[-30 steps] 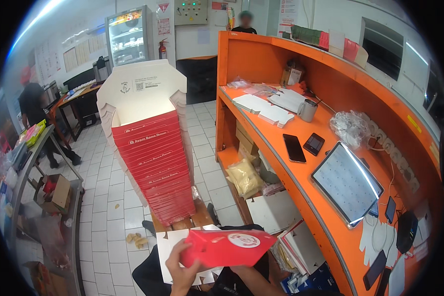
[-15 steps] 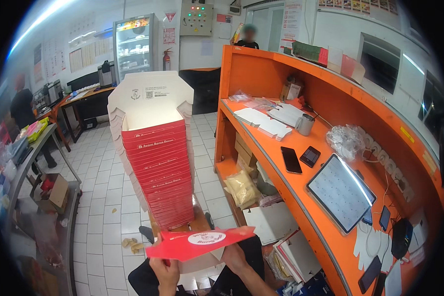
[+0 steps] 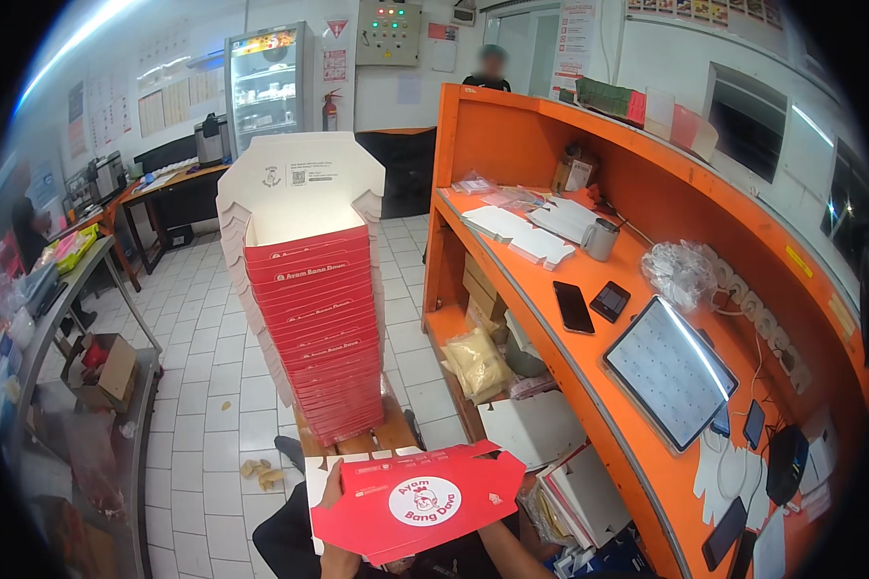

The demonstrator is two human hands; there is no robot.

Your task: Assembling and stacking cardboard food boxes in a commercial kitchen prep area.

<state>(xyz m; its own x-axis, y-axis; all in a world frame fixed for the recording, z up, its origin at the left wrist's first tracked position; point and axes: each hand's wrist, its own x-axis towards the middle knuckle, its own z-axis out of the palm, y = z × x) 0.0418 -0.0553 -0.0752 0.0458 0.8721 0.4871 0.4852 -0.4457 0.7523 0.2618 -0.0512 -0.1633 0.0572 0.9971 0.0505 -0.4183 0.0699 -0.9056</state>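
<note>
A flat red carton blank (image 3: 386, 526) with a white oval emblem lies tilted toward me in front of my body, its white flaps (image 3: 328, 468) along the far left edge. My left hand (image 3: 332, 492) grips it at the left side, partly covered by the card. My right hand is behind and under its right half; only the wrist and forearm (image 3: 512, 552) show, and the fingers are hidden. Just beyond stands a tall stack of nested red cartons (image 3: 323, 333), with white insides and raised lids, on a wooden bench (image 3: 396, 425).
To the right runs an orange counter (image 3: 550, 333) with a tablet (image 3: 671, 372), phones (image 3: 573, 307), a grey mug (image 3: 601, 239) and white card pieces (image 3: 519, 234). Bags and boxes fill its lower shelf. A metal rack (image 3: 130, 434) stands left. One person (image 3: 492, 72) is behind the counter, another at far left.
The red carton blank has turned from nearly edge-on to face me, showing its printed side. My right hand has gone from its edge to behind it.
</note>
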